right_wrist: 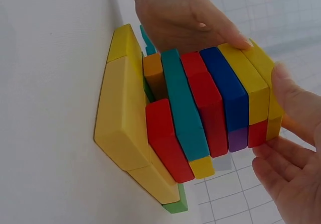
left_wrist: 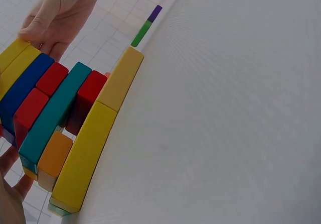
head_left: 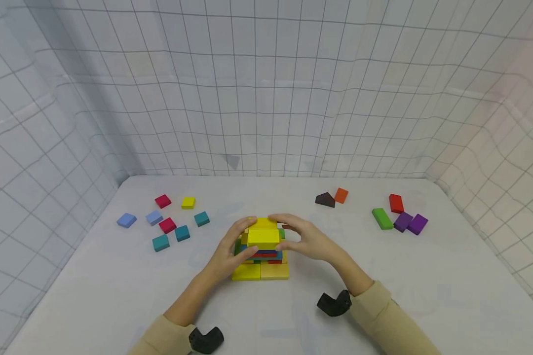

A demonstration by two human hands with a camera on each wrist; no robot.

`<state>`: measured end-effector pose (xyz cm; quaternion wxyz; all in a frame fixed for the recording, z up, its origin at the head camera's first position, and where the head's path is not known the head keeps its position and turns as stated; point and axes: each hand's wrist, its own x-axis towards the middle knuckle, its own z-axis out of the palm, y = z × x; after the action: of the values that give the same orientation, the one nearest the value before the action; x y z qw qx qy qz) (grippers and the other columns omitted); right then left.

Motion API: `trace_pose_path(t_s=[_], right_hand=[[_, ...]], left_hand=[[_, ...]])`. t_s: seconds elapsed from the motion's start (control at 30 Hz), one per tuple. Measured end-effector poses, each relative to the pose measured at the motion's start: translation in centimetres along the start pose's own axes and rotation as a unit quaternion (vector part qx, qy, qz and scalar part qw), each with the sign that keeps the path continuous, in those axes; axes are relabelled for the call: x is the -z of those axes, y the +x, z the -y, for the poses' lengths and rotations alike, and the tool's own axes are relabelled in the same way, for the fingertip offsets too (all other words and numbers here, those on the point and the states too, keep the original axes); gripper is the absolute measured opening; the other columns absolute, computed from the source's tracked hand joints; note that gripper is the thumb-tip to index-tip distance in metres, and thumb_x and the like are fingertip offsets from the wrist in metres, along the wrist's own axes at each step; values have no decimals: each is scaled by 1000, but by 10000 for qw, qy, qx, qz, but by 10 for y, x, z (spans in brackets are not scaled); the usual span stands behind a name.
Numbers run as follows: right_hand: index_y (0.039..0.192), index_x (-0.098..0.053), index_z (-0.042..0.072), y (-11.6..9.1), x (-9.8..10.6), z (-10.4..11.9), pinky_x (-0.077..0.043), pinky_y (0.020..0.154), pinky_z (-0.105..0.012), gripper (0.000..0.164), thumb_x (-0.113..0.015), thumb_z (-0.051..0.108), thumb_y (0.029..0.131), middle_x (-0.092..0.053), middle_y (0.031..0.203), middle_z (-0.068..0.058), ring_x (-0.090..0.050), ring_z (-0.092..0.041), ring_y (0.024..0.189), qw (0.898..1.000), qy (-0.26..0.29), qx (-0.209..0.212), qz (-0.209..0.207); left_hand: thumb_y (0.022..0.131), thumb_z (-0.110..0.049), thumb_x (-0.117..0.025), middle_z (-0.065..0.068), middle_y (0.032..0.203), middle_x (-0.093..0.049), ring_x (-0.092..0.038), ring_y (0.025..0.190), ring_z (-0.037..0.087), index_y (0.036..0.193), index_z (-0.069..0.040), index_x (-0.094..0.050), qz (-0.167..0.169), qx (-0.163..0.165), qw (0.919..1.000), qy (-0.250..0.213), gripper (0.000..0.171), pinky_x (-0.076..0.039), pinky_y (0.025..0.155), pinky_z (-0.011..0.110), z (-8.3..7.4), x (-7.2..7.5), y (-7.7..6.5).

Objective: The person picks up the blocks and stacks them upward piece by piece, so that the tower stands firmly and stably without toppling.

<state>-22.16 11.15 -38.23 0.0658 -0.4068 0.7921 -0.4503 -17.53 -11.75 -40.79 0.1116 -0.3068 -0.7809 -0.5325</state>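
A stack of colored wooden blocks stands on the table, with yellow blocks (head_left: 264, 240) at its top. Below these come a blue block (right_wrist: 225, 86), red blocks (left_wrist: 52, 79) and a teal block (right_wrist: 184, 108); pale and bright yellow blocks (left_wrist: 86, 156) form the base. My left hand (head_left: 225, 252) holds the top yellow layer from the left, thumb in front and fingers toward the back. From the right, my right hand (head_left: 312, 240) grips the same layer, its thumb (right_wrist: 287, 83) against the end of the topmost yellow block.
On the left lie teal blocks (head_left: 161, 242), light blue blocks (head_left: 126, 220), red blocks (head_left: 163, 200) and a yellow block (head_left: 188, 202). To the right are a dark block (head_left: 325, 199), an orange one (head_left: 341, 195), a green block (head_left: 382, 219), a red block (head_left: 396, 203) and purple blocks (head_left: 417, 224).
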Motion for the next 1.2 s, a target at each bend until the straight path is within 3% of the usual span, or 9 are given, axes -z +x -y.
trace_pose_path(t_s=[0.13, 0.37, 0.5, 0.6, 0.7, 0.77, 0.87, 0.93, 1.2], right_hand=[[131, -43, -3, 1, -2, 2, -37, 100, -40, 60, -69, 3, 77, -46, 134, -16, -42, -29, 124, 9999, 50, 38, -86], [127, -43, -9, 0, 6, 28, -40, 97, -45, 57, -69, 1, 77, -47, 130, -22, -45, -35, 118, 9999, -22, 87, -95], [129, -42, -8, -11, 26, 9, -40, 96, -47, 57, -69, 2, 79, -47, 129, -23, -46, -37, 116, 9974, -159, -180, -680], [128, -45, -7, -30, 52, -24, -41, 94, -48, 53, -67, 4, 81, -49, 126, -24, -48, -37, 113, 9823, -380, -605, -1732], [127, -47, -4, -58, 80, -63, -41, 92, -49, 49, -66, 8, 83, -50, 124, -24, -48, -37, 111, 9527, -791, -1234, -2664], [127, -48, -3, -79, 96, -84, -40, 91, -49, 48, -65, 11, 84, -50, 123, -25, -48, -37, 110, 9310, -1115, -1741, -3007], [128, -44, -5, -109, 112, -98, -39, 90, -53, 50, -64, 11, 86, -47, 122, -28, -46, -42, 109, 9081, -1584, -2512, -2952], [126, -45, -8, -125, 118, -105, -39, 88, -55, 50, -65, 11, 84, -47, 118, -30, -46, -44, 106, 8996, -1837, -2754, -2848], [117, -52, -12, -146, 126, -114, -39, 84, -56, 45, -68, 6, 79, -52, 112, -32, -48, -42, 99, 8977, -2509, -2606, -2515]], left_hand=[[82, 5, -58, 22, 138, -36, -32, 125, 34, 132, 2, -38, -46, 10, 10000, -14, 54, -29, 99, 59, 0, -1, 0], [82, 5, -57, 22, 138, -35, -33, 124, 33, 133, 2, -38, -36, 78, 10000, -47, 54, -32, 97, 60, 0, 0, 0], [82, 5, -57, 21, 138, -36, -34, 124, 32, 133, 3, -39, -69, 104, 9999, -6, 54, -32, 97, 59, -1, 0, 0], [81, 6, -58, 21, 137, -38, -35, 123, 32, 132, 4, -39, -115, 67, 9999, -5, 54, -33, 96, 59, -1, 0, 0], [81, 7, -58, 21, 137, -38, -35, 123, 31, 131, 4, -40, -137, 46, 9999, 12, 54, -33, 95, 60, -1, -1, -1], [81, 7, -58, 22, 136, -38, -35, 123, 31, 131, 5, -40, -134, 25, 9999, 21, 54, -33, 95, 60, 0, -1, -1], [81, 8, -58, 22, 136, -38, -35, 123, 31, 131, 5, -39, -119, -6, 9999, 9, 54, -33, 95, 59, -1, -1, -1], [81, 8, -58, 22, 136, -38, -35, 123, 31, 131, 5, -39, -103, 2, 9999, -5, 54, -33, 95, 59, -1, -1, 0], [82, 7, -57, 22, 138, -36, -33, 124, 33, 132, 4, -39, -62, 112, 9999, -64, 53, -30, 98, 59, -1, -1, 1]])
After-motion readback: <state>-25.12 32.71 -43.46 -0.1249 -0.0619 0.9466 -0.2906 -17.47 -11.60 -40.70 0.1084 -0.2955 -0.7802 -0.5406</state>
